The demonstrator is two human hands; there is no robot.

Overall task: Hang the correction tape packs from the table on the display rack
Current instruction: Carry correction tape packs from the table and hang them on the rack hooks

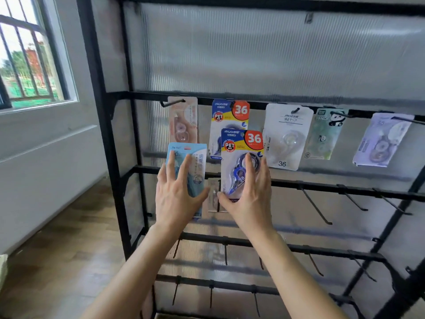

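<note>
My left hand grips a light-blue correction tape pack, thumb behind its lower edge and fingers spread over its front. My right hand holds a blue-and-yellow "36" pack upright, just below an identical pack that hangs on the black display rack. On the same rail hang a pink pack, a white pack, a panda pack and a lilac pack. Another pale pack shows between my hands on the rail below.
Bare black hooks stick out from the lower rails at the right and bottom. A translucent ribbed panel backs the rack. A window and white wall are at the left, above a wooden floor.
</note>
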